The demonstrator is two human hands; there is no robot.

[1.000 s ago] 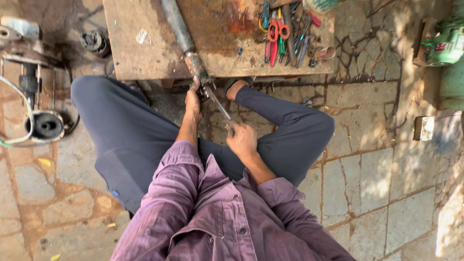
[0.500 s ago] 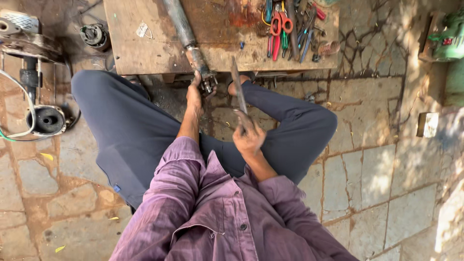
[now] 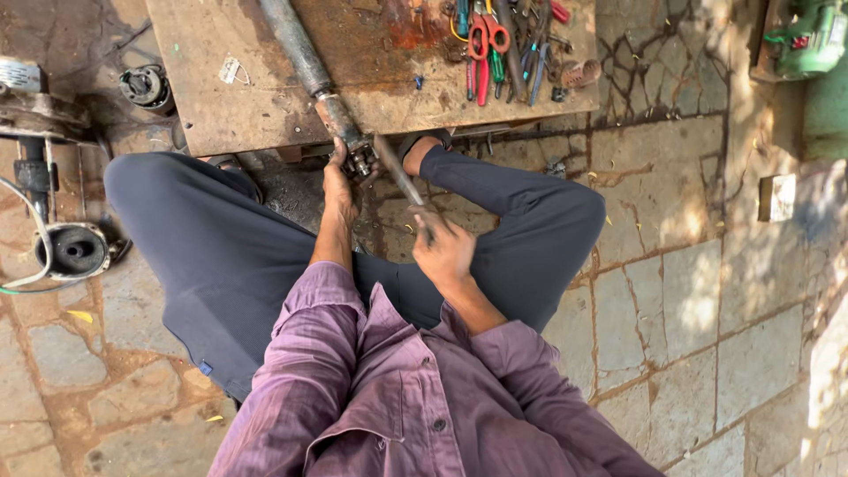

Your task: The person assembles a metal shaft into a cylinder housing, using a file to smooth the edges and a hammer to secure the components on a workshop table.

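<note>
I sit cross-legged on a stone floor in front of a low wooden board (image 3: 221, 106). A long grey metal shaft (image 3: 305, 62) lies across the board, and its rusty end overhangs the near edge. My left hand (image 3: 340, 181) grips that end of the shaft. My right hand (image 3: 444, 250) is closed on the handle of a flat metal file (image 3: 397, 172), whose tip points up and left toward the shaft end.
A pile of hand tools with red-handled scissors (image 3: 484, 35) lies at the board's right end. Round machine parts (image 3: 75, 249) and a cable sit on the floor at left. A green power tool (image 3: 808, 40) stands at the top right, a small block (image 3: 777, 196) below it.
My right hand lifted the file off the shaft end, swung it upright, and now has brought its tip back down beside the shaft end. My left hand has stayed on the shaft.
</note>
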